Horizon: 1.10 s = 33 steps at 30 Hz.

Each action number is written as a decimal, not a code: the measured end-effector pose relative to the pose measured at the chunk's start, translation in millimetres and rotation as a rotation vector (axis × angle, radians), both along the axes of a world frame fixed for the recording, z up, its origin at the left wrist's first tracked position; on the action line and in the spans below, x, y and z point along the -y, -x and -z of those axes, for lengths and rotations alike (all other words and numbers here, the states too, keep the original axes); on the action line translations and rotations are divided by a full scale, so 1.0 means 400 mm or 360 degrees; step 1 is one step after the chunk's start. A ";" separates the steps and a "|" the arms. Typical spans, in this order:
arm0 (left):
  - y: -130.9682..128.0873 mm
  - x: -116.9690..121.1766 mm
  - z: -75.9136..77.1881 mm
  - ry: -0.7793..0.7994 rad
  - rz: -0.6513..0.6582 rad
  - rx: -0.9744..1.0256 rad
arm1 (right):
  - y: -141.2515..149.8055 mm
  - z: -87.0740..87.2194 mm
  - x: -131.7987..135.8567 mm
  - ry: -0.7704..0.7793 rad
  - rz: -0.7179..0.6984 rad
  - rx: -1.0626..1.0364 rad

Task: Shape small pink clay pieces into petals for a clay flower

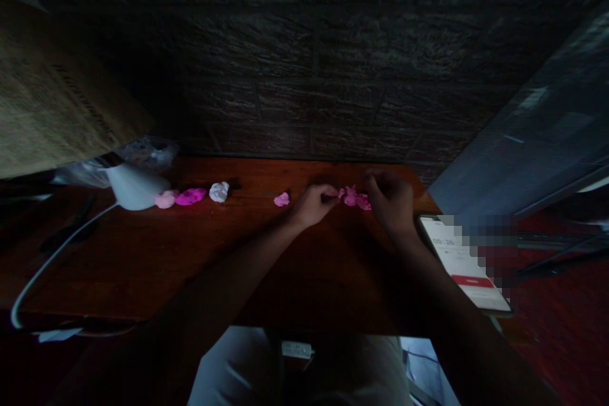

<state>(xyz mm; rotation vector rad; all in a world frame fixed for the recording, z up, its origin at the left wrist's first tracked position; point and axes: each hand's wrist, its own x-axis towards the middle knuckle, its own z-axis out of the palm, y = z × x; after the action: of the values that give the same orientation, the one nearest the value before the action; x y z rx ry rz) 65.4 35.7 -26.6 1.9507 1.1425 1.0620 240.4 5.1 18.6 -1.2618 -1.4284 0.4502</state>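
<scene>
Since that clay (pixel 351 196) looks soft, light, grab its middle. Left hand (pixel 314 204) pinches a bit (pixel 341 193); right hand's (pixel 392 200) grip, can't tell.

From my remote seat I see a bright pink, lumpy piece of soft, clay-like material (pixel 351 196) lying low on the brown wooden surface (pixel 323 266), between both hands. Its outline is uneven, with small peaks on top. A thin pink bit (pixel 341 193) at its left end sits pinched in the left hand (pixel 313 204); its right end reaches the right hand (pixel 394 198).
</scene>
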 end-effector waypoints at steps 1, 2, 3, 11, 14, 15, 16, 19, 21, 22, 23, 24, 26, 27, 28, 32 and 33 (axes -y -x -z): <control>0.000 0.001 0.000 -0.0016 0.0002 -0.0005 | 0.000 0.001 0.000 0.0001 -0.0002 -0.0003; 0.001 0.002 -0.001 -0.0031 0.0004 -0.0019 | -0.001 0.002 0.000 -0.0002 -0.0003 -0.0005; 0.001 0.003 -0.002 -0.0043 0.0001 -0.0039 | -0.001 0.002 -0.001 -0.0005 -0.0004 -0.0005; 0.008 0.006 -0.009 -0.0116 -0.0020 -0.0206 | -0.002 0.005 -0.005 0.0004 -0.0006 0.0007; 0.010 0.006 -0.010 -0.0158 -0.0066 -0.0250 | -0.002 0.006 -0.006 0.0006 -0.0005 0.0001; 0.010 0.006 -0.011 -0.0157 -0.0075 -0.0269 | -0.002 0.006 -0.006 0.0013 -0.0008 0.0001; 0.010 0.006 -0.012 -0.0151 -0.0081 -0.0290 | -0.003 0.006 -0.006 0.0019 -0.0012 0.0004; 0.006 0.007 -0.015 -0.0153 -0.0094 -0.0373 | -0.003 0.008 -0.005 0.0024 -0.0026 0.0021; 0.002 0.007 -0.015 -0.0185 -0.0094 -0.0426 | -0.003 0.009 -0.005 0.0024 -0.0029 0.0040; 0.000 0.006 -0.015 -0.0205 -0.0090 -0.0449 | -0.002 0.009 -0.005 0.0026 -0.0024 0.0048; -0.001 0.006 -0.014 -0.0223 -0.0085 -0.0465 | -0.001 0.010 -0.005 0.0031 -0.0020 0.0057; -0.002 0.005 -0.014 -0.0234 -0.0079 -0.0474 | -0.001 0.010 -0.005 0.0037 -0.0016 0.0061; -0.002 0.004 -0.013 -0.0241 -0.0063 -0.0471 | 0.000 0.010 -0.006 0.0051 -0.0015 0.0047; -0.001 0.004 -0.013 -0.0239 -0.0056 -0.0461 | 0.000 0.010 -0.006 0.0059 -0.0018 0.0041; 0.000 0.003 -0.012 -0.0239 -0.0051 -0.0450 | -0.001 0.010 -0.006 0.0061 -0.0019 0.0036; 0.008 0.005 -0.010 -0.0254 -0.0039 -0.0442 | -0.005 0.008 -0.007 0.0030 -0.0013 0.0049; 0.011 0.006 -0.008 -0.0258 -0.0037 -0.0444 | -0.005 0.008 -0.007 0.0025 -0.0015 0.0052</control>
<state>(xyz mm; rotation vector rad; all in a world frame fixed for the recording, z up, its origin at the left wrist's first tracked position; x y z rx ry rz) 61.1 33.4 -23.2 2.2732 1.2610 0.9397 242.5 7.9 15.5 -1.2805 -1.4617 0.4498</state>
